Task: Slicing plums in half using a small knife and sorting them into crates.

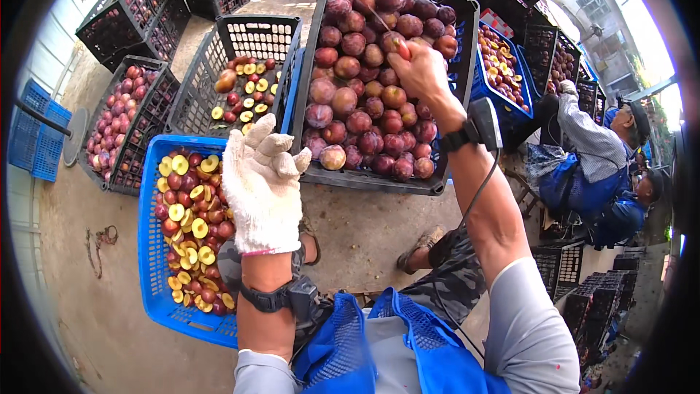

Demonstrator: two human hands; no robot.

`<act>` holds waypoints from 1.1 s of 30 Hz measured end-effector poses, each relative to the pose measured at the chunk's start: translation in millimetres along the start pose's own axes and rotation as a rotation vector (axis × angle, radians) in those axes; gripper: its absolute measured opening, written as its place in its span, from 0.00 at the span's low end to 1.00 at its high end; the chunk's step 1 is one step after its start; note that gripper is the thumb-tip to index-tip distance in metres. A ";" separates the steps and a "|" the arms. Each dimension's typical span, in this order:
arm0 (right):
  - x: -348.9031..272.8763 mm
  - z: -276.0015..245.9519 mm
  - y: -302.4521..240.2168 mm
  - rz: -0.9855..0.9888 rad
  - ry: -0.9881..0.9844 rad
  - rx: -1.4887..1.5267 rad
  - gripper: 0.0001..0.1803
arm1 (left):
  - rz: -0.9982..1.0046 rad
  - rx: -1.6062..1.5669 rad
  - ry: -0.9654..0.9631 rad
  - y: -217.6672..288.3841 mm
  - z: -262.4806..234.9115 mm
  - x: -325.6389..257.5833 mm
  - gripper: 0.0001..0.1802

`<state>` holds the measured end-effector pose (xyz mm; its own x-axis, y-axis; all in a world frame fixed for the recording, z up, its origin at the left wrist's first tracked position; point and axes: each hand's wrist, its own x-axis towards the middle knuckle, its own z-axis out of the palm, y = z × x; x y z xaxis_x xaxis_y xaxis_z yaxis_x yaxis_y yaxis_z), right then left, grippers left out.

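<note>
My left hand (264, 182), in a white knit glove, is raised palm up with its fingers loosely curled and apart. Nothing lies in it. Below it, a blue basket (151, 248) holds many halved plums with yellow flesh showing. Bare and closed, my right hand (423, 69) grips a small knife (402, 48) by its red handle; the thin blade points away to the left. That hand is over a large black crate (310, 113) full of whole purple-red plums (357, 106). A blurred plum (226, 80) shows over a dark grey crate (191, 95) with some halves in it.
Left of these stands a black crate of plums (120, 121), with stacked crates (157, 26) behind. A blue basket of cut plums (503, 69) is at the right. Two people (594, 150) sit farther right. A cable (487, 197) hangs from my right wrist device.
</note>
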<state>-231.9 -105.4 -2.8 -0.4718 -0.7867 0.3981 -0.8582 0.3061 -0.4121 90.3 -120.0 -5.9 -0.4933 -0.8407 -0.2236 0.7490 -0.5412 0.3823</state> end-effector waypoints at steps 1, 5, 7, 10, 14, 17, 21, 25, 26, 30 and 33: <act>-15.2 2.9 18.1 0.072 -0.102 -0.097 0.18 | -0.027 0.001 -0.037 0.6 2.6 -2.7 0.26; -56.4 33.1 29.7 0.218 -0.224 -0.382 0.26 | -0.186 0.046 -0.001 -16.7 29.6 -5.5 0.25; -54.4 46.3 27.5 0.271 -0.213 -0.415 0.34 | -0.264 0.029 -0.050 -30.5 20.5 -2.5 0.25; -54.5 47.9 22.2 0.340 -0.177 -0.362 0.26 | -0.322 0.061 -0.064 -43.3 18.7 0.4 0.22; -73.5 46.5 29.8 0.402 0.023 -0.127 0.22 | -0.406 0.159 -0.072 -61.4 19.2 -3.4 0.21; -91.3 14.1 -7.5 0.420 0.001 0.315 0.25 | -0.342 0.308 0.038 -58.8 12.1 -4.7 0.23; -147.5 -38.7 -68.9 0.268 -0.182 0.624 0.26 | -0.532 0.238 -0.141 -81.5 35.1 -3.9 0.33; -175.1 -37.9 -66.7 0.194 0.012 0.563 0.21 | -0.564 0.219 -0.032 -87.4 30.7 -0.4 0.27; -179.6 -45.8 -68.0 0.371 0.058 0.595 0.18 | -0.554 0.248 -0.027 -86.0 32.0 -2.5 0.26; -211.2 -97.5 -56.0 0.344 0.019 0.462 0.10 | -0.615 0.093 -0.276 -102.1 22.8 1.5 0.25; -212.6 -111.9 -72.5 0.343 -0.135 0.673 0.11 | -0.557 0.085 -0.386 -98.6 24.4 -2.7 0.27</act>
<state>-92.0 99.6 34.1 -0.6238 -0.7783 0.0724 -0.3397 0.1865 -0.9219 7.0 -63.9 -21.1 -0.9294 -0.3610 -0.0770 0.3084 -0.8741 0.3753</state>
